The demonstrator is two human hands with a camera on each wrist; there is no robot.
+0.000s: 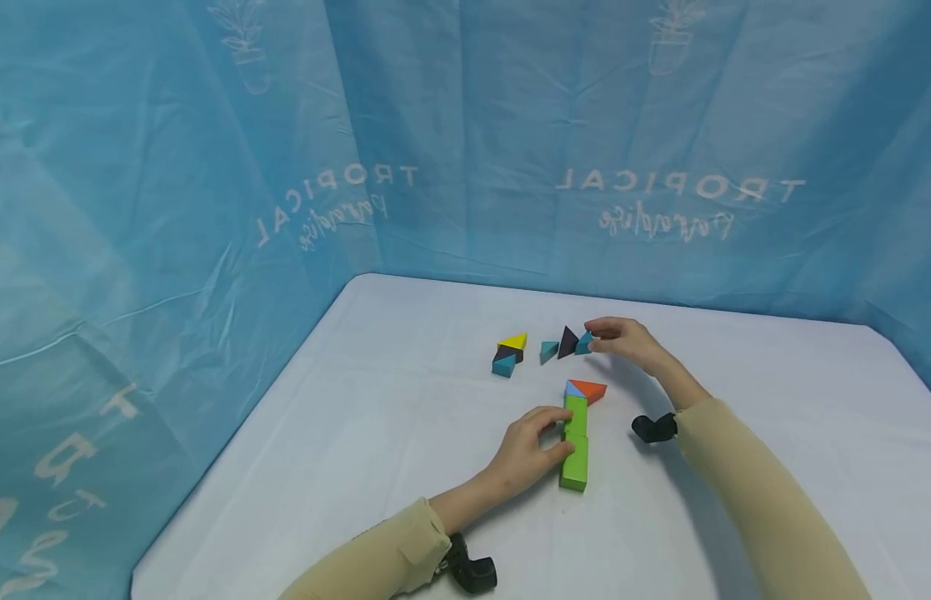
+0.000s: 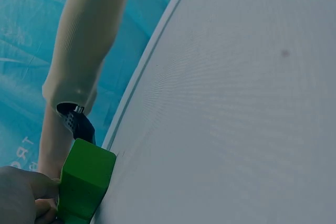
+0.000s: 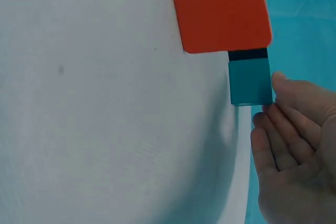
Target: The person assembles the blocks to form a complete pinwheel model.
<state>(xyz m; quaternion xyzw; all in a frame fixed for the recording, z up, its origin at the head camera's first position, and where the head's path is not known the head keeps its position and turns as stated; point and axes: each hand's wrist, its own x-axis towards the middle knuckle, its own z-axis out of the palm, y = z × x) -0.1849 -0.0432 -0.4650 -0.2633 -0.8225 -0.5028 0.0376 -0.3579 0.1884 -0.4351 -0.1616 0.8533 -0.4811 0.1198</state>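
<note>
On the white table, two green blocks (image 1: pixel 575 461) lie end to end in a line running away from me. My left hand (image 1: pixel 521 450) rests its thumb and fingertips against their left side; the left wrist view shows fingers against a green block (image 2: pixel 86 179). Beyond the green blocks, a light blue triangular block (image 1: pixel 574 389) and an orange-red triangular block (image 1: pixel 589 391) sit side by side. Farther back, my right hand (image 1: pixel 623 340) pinches a teal triangular block (image 1: pixel 583 343) by its right end. That teal block (image 3: pixel 251 81) is beside a dark triangular block (image 1: pixel 567 342).
Left of the dark block is another teal triangle (image 1: pixel 548 351). Farther left, a yellow (image 1: pixel 513 341), a dark (image 1: pixel 508 353) and a blue block (image 1: pixel 503 366) are clustered. A blue printed curtain (image 1: pixel 510 233) stands behind the table. Black wrist devices (image 1: pixel 473 571) project below both sleeves.
</note>
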